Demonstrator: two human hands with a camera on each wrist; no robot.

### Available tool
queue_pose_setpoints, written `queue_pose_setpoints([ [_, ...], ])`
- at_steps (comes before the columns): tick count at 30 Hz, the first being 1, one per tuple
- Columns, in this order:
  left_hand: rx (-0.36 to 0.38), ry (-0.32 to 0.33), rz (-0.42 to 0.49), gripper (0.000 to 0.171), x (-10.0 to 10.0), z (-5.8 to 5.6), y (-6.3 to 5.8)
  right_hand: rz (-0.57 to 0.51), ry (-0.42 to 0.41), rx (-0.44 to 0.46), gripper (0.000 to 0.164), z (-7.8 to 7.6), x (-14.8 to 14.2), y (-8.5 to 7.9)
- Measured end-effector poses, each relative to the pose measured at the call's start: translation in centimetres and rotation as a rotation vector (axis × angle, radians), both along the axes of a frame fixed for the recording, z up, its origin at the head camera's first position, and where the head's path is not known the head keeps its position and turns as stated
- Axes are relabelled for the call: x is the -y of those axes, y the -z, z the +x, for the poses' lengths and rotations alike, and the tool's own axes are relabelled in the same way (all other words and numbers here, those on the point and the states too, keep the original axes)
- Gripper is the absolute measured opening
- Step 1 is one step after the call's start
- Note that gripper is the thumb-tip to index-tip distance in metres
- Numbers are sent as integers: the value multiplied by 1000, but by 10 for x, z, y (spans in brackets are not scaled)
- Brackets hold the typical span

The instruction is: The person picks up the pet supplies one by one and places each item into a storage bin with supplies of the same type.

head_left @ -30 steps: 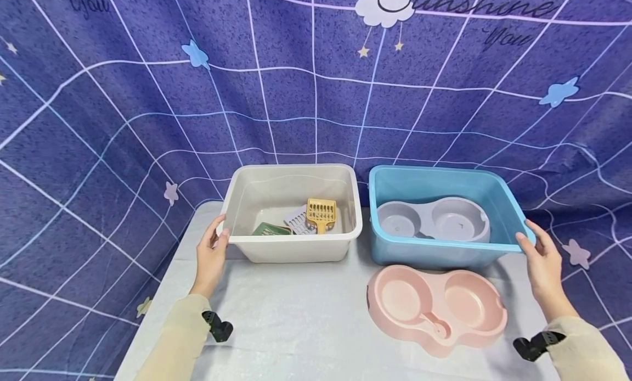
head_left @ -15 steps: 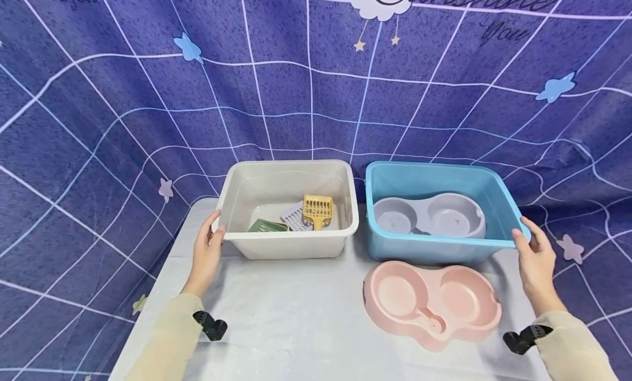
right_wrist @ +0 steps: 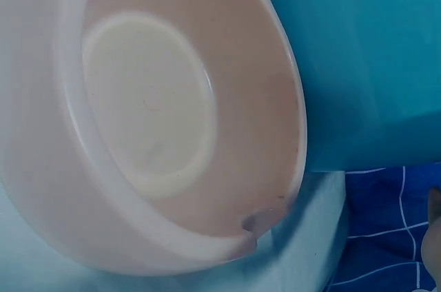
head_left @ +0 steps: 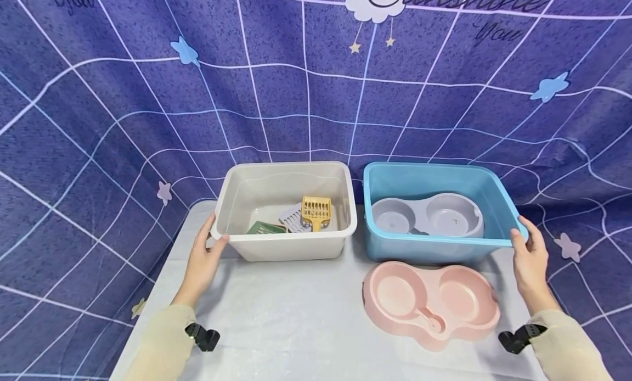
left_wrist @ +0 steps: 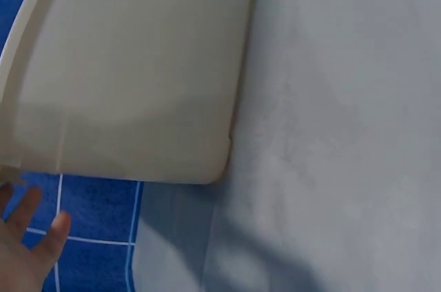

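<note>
In the head view, a beige plastic bin [head_left: 291, 249] stands at the left, with a yellow slotted litter scoop [head_left: 316, 209], a pale grey slotted scoop [head_left: 294, 219] and a green scoop [head_left: 266, 228] in it. My left hand [head_left: 201, 263] touches its front left corner with thumb and fingers spread; the left wrist view shows loose fingers [left_wrist: 56, 226] by the bin's underside. At the right, a blue bin [head_left: 429, 250] holds a grey double pet bowl [head_left: 456, 216]. My right hand [head_left: 530, 263] rests its extended thumb and fingers about that bin's front right corner.
A pink double pet bowl [head_left: 430, 301] lies on the white-covered table [head_left: 276, 315] in front of the blue bin. Behind the bins hangs a purple grid-patterned cloth [head_left: 276, 90], which also rises along the left side. A narrow gap separates the two bins.
The left hand has eased slightly away from the beige bin's corner, its thumb and fingers a little wider apart. The right hand stays at the blue bin's corner. The head view has shifted slightly.
</note>
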State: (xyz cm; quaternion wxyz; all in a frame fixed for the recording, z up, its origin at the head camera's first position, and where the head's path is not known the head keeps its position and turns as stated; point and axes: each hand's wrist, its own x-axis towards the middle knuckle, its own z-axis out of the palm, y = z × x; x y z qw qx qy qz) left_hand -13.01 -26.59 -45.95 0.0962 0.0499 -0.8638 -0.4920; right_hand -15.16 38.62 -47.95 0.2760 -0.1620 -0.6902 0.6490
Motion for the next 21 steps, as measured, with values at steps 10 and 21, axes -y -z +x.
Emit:
queue_pose_setpoints([
  [10,-65,-111,-216,64,-16,26,5,5,-15,-35,40,-1,-4,3],
  [21,-82,-109,-118,59,-27,61,19,-49,9,-70,36,-1,1,4],
])
